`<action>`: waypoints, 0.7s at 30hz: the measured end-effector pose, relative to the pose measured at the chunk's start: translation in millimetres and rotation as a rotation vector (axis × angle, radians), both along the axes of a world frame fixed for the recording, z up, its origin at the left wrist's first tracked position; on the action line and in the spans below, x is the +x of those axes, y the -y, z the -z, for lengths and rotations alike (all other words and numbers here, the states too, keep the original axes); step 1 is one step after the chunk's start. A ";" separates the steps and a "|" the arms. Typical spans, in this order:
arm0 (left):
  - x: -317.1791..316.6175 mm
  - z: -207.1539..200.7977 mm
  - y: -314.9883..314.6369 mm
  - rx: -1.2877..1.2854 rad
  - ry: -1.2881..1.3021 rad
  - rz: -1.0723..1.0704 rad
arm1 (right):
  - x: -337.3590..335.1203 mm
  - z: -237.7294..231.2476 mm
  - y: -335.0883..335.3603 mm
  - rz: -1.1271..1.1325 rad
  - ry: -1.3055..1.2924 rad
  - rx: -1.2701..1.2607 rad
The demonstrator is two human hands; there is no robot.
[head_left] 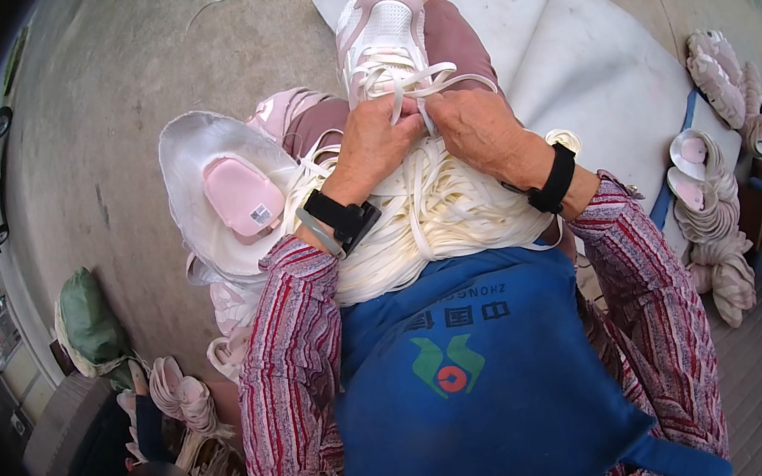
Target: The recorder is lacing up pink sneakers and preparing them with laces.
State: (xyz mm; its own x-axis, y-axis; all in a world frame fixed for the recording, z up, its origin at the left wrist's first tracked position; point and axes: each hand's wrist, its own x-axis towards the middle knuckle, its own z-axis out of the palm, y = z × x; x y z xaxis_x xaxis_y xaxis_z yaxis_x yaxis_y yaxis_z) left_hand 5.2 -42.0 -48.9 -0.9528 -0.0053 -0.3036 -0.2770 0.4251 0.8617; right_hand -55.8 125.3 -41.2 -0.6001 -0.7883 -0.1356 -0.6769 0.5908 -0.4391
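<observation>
A white and pink shoe upper (379,22) lies over my leg, its toe pointing away from me. Cream shoelaces (442,69) cross its front in loose loops. Close together at the upper's near end, my left hand (378,145) and my right hand (481,131) are both closed, with fingertips pinched on a shoelace. Parts of the lace between the fingers are hidden. Right below the hands, a large bundle of cream laces (426,217) covers my lap, above the blue apron (483,427).
Left of my lap sits a white shoe-shaped piece (188,157) with a pink padded part (243,196). Stacked uppers (709,204) stand at the right beside a pale sheet (596,46). A green sack (91,319) and other people are at both sides.
</observation>
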 end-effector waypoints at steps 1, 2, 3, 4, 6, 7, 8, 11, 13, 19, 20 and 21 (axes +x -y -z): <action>-0.6 0.1 -1.2 0.001 0.028 -0.012 | -0.5 -0.8 -0.1 0.027 0.033 0.028; 0.6 -0.2 -2.8 -0.054 -0.045 -0.003 | 0.4 -0.9 0.6 0.056 0.058 0.048; 0.5 -1.3 -4.2 -0.121 -0.063 -0.009 | 0.4 -1.8 0.1 0.049 0.060 0.060; 1.2 -3.0 -3.6 -0.106 -0.125 -0.005 | 0.8 -2.8 -1.4 0.074 0.059 0.002; 7.3 -9.2 -3.0 -0.333 -0.197 0.025 | 1.8 -5.3 -3.3 0.093 0.053 -0.055; 11.9 -13.6 1.6 -0.333 -0.212 0.046 | 3.6 -6.9 -3.9 0.111 0.023 -0.109; 14.6 -17.8 8.4 -0.344 -0.165 0.038 | 4.4 -8.5 -4.0 0.139 0.021 -0.138; 20.8 -28.3 45.8 -0.218 -0.083 -0.060 | 3.2 -15.0 -5.9 0.230 0.004 -0.281; 22.9 -30.2 63.5 -0.007 0.172 -0.243 | 2.3 -20.7 -5.8 0.225 0.016 -0.211; 17.2 -22.7 70.0 0.323 0.335 -0.248 | 26.6 -33.2 13.3 -0.014 0.276 -0.105; 15.9 -22.5 71.5 0.444 0.359 -0.291 | 32.5 -33.0 19.7 -0.066 0.285 -0.068; 15.8 -22.0 73.1 0.574 0.362 -0.304 | 34.7 -31.7 26.3 -0.095 0.279 -0.004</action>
State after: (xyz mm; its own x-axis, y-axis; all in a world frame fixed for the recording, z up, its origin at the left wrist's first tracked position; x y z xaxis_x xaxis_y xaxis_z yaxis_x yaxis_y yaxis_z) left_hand 21.0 -115.1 -26.8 -0.7745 0.0011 -0.6325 -0.6193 -0.2050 0.7579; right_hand -21.1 99.0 -9.5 -0.4635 -0.8400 -0.2819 -0.5821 0.5286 -0.6179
